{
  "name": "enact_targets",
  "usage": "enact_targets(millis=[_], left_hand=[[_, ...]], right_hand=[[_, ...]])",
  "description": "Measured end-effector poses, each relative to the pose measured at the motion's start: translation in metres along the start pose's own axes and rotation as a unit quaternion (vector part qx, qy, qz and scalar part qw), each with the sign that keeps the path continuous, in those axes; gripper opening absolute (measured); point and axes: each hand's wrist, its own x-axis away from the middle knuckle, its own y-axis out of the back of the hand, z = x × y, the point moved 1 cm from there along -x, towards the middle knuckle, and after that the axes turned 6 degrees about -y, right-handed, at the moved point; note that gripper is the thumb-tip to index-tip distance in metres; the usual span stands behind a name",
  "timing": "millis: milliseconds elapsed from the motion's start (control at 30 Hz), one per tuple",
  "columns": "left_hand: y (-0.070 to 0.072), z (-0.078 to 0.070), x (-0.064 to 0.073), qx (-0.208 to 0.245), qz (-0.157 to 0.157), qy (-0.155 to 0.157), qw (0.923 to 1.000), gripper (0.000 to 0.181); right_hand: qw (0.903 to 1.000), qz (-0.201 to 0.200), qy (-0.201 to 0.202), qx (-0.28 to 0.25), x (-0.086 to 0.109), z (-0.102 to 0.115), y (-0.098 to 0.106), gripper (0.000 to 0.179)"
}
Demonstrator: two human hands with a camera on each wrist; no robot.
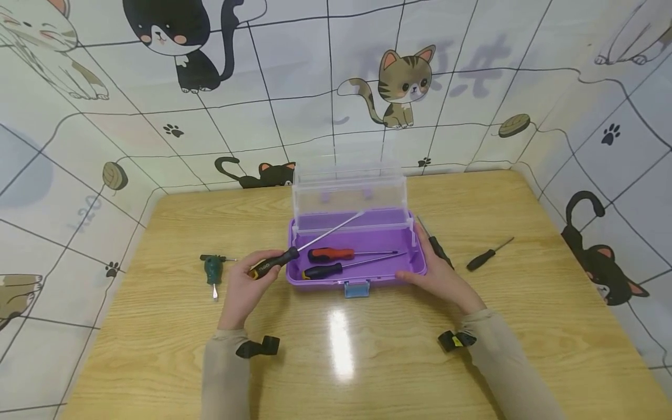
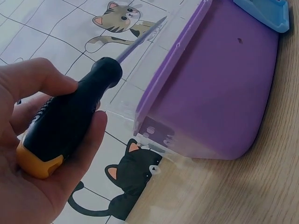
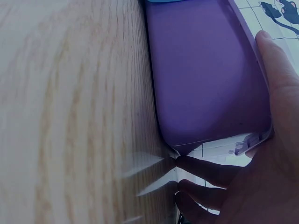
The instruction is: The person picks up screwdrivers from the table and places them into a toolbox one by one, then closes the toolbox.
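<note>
My left hand (image 1: 251, 284) grips a screwdriver (image 1: 275, 263) by its black and yellow handle. The shaft slants up to the right over an open purple toolbox (image 1: 325, 284). In the left wrist view the thumb and fingers wrap the handle (image 2: 70, 116), its yellow end near the palm. Inside the box lie a red-and-black screwdriver (image 1: 332, 254) and a black-and-yellow screwdriver (image 1: 322, 271), shafts pointing right. At the box's right end my right hand (image 1: 438, 277) holds the wall, thumb over the rim and fingers along the outside, as the right wrist view shows.
The clear lid (image 1: 349, 195) stands raised behind the box, and a blue latch (image 1: 357, 289) hangs at its front. A green-handled screwdriver (image 1: 213, 271) and a dark tool (image 1: 227, 258) lie left. Right of the box lie two black screwdrivers (image 1: 440, 251), (image 1: 480, 260). Cat-patterned walls surround the table.
</note>
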Motion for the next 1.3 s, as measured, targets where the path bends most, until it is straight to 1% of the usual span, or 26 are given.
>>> enact_targets(millis=[233,467,600,933,1167,1300], left_hand=[[-0.002,0.004,-0.005,-0.007,0.031,0.011,0.9994,0.026],[-0.005,0.006,-0.011,0.017,0.056,0.032,0.9978,0.027],[-0.004,0.007,-0.014,0.025,0.072,0.031,0.9966,0.026],[-0.006,0.008,-0.021,0.011,0.11,0.019,0.9937,0.022],[-0.006,0.008,-0.025,-0.014,0.116,0.021,0.993,0.021],[-0.008,0.005,-0.028,-0.025,0.128,0.026,0.9911,0.02]], right_hand=[[0.9999,0.003,-0.009,-0.005,0.004,0.001,-0.002,0.113],[0.9997,-0.001,-0.024,-0.002,0.006,-0.001,-0.001,0.113],[0.9997,0.001,-0.023,-0.002,0.004,-0.003,-0.002,0.113],[0.9998,0.003,-0.02,-0.003,0.001,-0.001,-0.003,0.113],[0.9999,0.003,-0.015,-0.001,-0.001,-0.001,-0.003,0.113],[0.9999,0.003,-0.012,-0.002,-0.002,-0.001,-0.002,0.112]])
